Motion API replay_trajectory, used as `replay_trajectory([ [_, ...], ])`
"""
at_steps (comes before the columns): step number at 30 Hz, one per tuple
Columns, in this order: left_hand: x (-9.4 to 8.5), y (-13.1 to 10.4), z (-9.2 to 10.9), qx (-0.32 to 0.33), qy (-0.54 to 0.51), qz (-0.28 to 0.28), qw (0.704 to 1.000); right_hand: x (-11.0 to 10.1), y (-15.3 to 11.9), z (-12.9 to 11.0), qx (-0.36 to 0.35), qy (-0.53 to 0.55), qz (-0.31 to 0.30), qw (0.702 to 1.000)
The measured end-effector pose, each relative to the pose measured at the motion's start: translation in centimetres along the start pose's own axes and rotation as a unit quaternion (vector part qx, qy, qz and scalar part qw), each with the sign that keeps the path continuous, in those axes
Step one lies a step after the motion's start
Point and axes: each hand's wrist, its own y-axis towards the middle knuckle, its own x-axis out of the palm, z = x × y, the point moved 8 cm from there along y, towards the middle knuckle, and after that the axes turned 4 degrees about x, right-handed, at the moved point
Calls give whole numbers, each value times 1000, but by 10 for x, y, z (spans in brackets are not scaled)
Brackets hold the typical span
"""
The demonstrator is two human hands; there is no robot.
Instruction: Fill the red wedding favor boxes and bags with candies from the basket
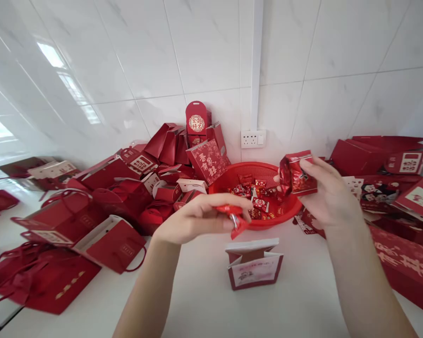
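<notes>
By the basket (285, 215) of remaining candies (260, 204), fingers of the left hand (200, 216) are pinching a sweet (237, 222), those of the right hand (327, 195) a packet (299, 176). Before the basket, a bag (255, 272) is standing open, seemingly unfilled.

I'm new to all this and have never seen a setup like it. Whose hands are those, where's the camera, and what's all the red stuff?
There's no machine here, just a person's two bare hands. The single picture comes from a camera worn on that person's head, looking forward and down. The left hand holds a small shiny red packet. The right hand holds red wrapping, perhaps more than one piece. On the white table stands a small open bag; behind it, a red basket contains small wrapped pieces. Red bags and boxes crowd both sides.
</notes>
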Motion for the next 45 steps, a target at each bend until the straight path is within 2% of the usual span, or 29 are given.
replay_trajectory([
  [2,18,-9,14,29,83,-64,994,7,-14,-14,-17,-34,-20,999],
  [4,33,-13,21,48,183,-97,977,12,-26,-22,-21,-79,-44,996],
  [7,44,-11,20,55,320,-92,941,21,-40,-26,-11,-144,-93,985],
  [10,49,-7,12,45,398,-81,913,23,-50,-29,-15,-179,-110,978],
  [21,38,-3,-18,-21,505,-55,861,21,-60,-36,-48,-269,-95,957],
  [28,27,3,-25,-18,526,-36,849,23,-58,-36,-57,-329,-118,935],
  [31,26,4,-28,-29,511,-50,857,27,-59,-34,-46,-403,-165,899],
  [34,27,5,-29,-30,491,-57,869,39,-68,-20,8,-484,-287,826],
  [36,26,6,-28,-28,486,-51,872,47,-80,-8,57,-499,-380,777],
  [38,25,6,-27,-30,487,-41,872,52,-88,0,94,-501,-435,742],
  [41,23,6,-25,-32,481,-27,875,51,-89,6,126,-508,-446,726],
  [45,21,5,-23,-26,460,-15,887,46,-86,11,139,-503,-440,731],
])
